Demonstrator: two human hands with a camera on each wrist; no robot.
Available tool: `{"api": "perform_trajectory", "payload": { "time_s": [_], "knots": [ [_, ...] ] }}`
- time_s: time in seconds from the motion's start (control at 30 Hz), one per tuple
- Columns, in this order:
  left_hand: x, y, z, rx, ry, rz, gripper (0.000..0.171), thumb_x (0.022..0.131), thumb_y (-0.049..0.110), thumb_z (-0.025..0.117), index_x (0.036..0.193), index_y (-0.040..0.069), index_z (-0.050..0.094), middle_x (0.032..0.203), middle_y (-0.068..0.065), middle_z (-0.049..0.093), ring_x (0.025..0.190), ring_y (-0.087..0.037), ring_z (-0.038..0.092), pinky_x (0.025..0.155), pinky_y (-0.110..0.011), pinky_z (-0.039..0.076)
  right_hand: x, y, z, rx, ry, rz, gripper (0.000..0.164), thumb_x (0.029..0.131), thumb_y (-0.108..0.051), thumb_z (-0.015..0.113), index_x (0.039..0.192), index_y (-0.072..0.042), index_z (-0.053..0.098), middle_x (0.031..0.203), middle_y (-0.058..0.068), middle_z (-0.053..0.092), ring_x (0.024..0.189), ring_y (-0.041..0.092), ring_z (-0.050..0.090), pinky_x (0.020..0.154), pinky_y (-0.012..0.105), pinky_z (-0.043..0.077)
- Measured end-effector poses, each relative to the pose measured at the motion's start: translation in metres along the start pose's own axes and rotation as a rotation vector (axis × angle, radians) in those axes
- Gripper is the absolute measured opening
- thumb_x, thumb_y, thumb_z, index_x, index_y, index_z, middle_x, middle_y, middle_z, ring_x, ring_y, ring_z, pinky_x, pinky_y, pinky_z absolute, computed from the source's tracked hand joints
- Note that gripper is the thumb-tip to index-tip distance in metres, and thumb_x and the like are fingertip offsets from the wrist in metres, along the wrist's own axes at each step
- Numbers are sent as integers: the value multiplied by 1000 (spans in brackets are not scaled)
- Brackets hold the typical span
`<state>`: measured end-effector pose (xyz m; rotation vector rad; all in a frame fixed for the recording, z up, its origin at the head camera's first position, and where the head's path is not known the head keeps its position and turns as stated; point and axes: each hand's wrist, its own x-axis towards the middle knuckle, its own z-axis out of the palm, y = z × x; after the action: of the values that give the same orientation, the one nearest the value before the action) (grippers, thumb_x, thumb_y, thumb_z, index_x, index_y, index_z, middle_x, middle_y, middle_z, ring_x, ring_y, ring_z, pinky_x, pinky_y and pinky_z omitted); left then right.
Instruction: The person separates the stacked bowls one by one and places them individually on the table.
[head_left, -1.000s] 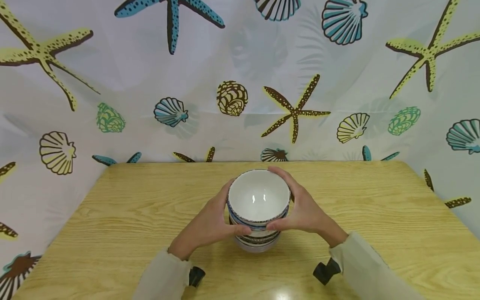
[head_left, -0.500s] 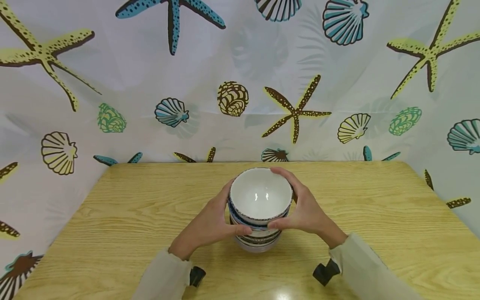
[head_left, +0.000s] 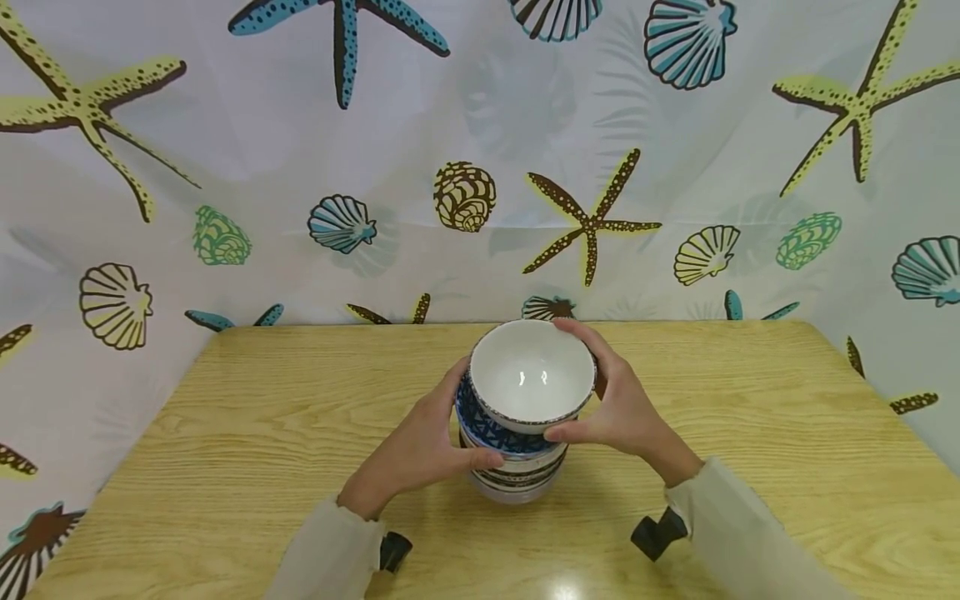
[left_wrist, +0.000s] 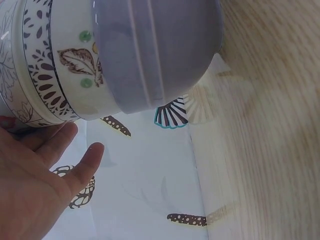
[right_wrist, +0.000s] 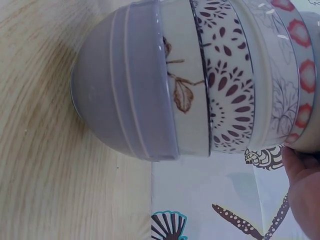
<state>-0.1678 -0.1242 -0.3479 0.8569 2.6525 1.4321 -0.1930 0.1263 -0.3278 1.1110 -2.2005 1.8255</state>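
Note:
A stack of nested bowls stands on the wooden table in the head view. My right hand point(head_left: 626, 408) grips the top white bowl point(head_left: 532, 375) by its right side, tilted and shifted off the bowl below. That lower bowl has a blue-patterned inside point(head_left: 480, 421). My left hand point(head_left: 427, 437) holds the upper stack from the left, thumb in front. At the bottom is a lavender bowl point(right_wrist: 125, 85), under a leaf-printed bowl point(right_wrist: 185, 95) and a purple-petal bowl point(right_wrist: 230, 110). A bowl with red motifs point(right_wrist: 306, 75) sits higher up. Most fingers are hidden behind the bowls.
The wooden table point(head_left: 285, 400) reaches back to a white cloth point(head_left: 405, 108) printed with starfish and shells. This cloth also lines both sides. Black wrist devices point(head_left: 658, 533) show beneath both sleeves.
My right hand has raised the top bowl and moved it back and to the right, uncovering the blue-patterned bowl beneath. The left hand stays in place on the stack.

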Motion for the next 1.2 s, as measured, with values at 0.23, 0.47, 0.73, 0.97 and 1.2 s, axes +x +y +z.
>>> {"api": "perform_trajectory", "payload": {
  "time_s": [0.23, 0.47, 0.73, 0.97, 1.2],
  "knots": [
    [0, 2, -1, 4, -9, -43, 109, 73, 40, 82, 153, 13, 12, 153, -14, 30, 135, -34, 39, 106, -57, 37, -2, -3, -7, -18, 16, -8, 106, 65, -34, 89, 145, 2, 29, 141, 24, 35, 119, 33, 47, 93, 19, 49],
    [0, 3, -1, 28, -14, -63, 112, 72, 48, 80, 153, 11, 12, 154, -16, 28, 136, -36, 38, 107, -58, 35, -3, -9, -13, -38, 40, 0, 105, 63, -26, 90, 143, 3, 30, 141, 24, 35, 119, 33, 46, 94, 20, 49],
    [0, 4, -1, 60, -15, -68, 114, 72, 46, 81, 153, 8, 10, 153, -19, 28, 135, -39, 38, 108, -59, 33, -6, -16, -29, -77, 91, 20, 99, 65, -14, 89, 143, 3, 30, 137, 24, 39, 115, 17, 49, 92, 18, 49],
    [0, 5, -1, 75, -14, -71, 113, 73, 43, 81, 153, 7, 10, 152, -22, 28, 135, -41, 37, 107, -58, 34, -14, -15, -46, -104, 160, 40, 95, 66, -2, 85, 143, 3, 30, 140, 23, 37, 115, 12, 48, 92, 15, 48],
    [0, 4, 0, 80, -16, -93, 112, 73, 43, 81, 153, 9, 10, 154, -20, 25, 137, -41, 34, 108, -59, 33, -25, -10, -58, -112, 204, 45, 94, 66, 6, 82, 143, 4, 29, 140, 21, 37, 114, 11, 47, 91, 13, 48]
  ]
}}
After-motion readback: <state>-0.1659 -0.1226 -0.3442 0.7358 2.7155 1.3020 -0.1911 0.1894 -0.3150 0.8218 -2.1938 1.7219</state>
